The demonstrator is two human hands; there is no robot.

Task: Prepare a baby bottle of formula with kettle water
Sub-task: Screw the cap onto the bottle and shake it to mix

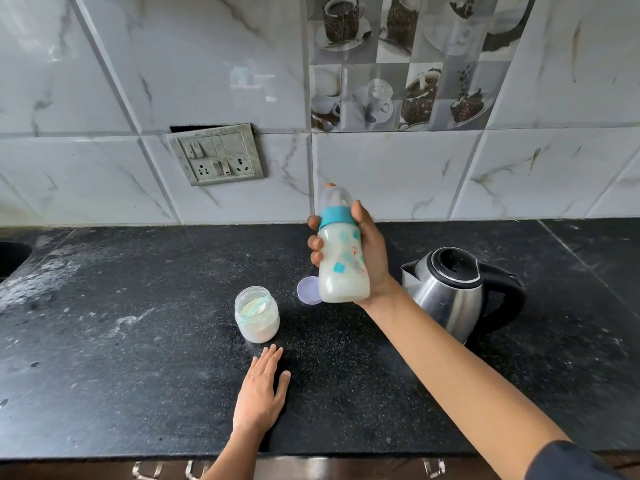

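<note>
Right hand (372, 252) wraps its fingers around the baby bottle (343, 252), raised above the counter, teat up and tilted slightly left, milky liquid inside. Beneath and all around it spreads the black speckled countertop (121, 358), dusted with white powder, backed by a marble-tiled wall (398, 174) carrying a switch plate (216, 154). Just right of that hand stands the steel kettle (457, 292), lid shut. Below it, left hand (259, 389) lies flat and empty, beside the open formula jar (257, 313) with a scoop inside. The jar's lid (309, 289) is partly hidden behind the bottle
</note>
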